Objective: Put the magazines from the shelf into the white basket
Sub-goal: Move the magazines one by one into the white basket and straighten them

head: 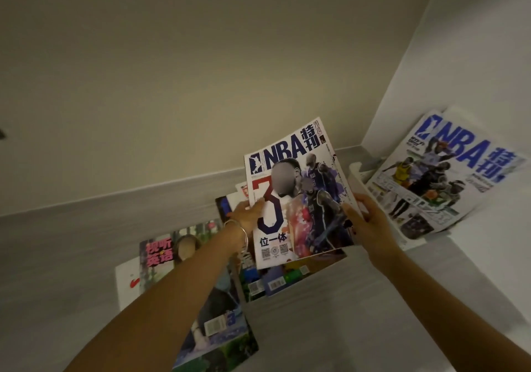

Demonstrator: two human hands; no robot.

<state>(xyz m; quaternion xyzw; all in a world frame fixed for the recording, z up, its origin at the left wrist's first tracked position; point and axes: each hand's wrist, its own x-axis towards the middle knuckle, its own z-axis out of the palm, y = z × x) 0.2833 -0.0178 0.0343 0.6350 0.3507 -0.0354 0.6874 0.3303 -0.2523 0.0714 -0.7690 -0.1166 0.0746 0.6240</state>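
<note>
White basket (298, 287) (mostly hidden) under magazine (298, 199).

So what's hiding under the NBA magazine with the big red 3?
Under the NBA magazine, held by the left hand and right hand, lies a pile of other magazines. Only their lower edges with barcodes show; their covers are hidden.

White NBA magazine (298, 199) — blue title, big red-and-navy 3; silver bangle (240, 229); grey shelf (344, 328).
</note>
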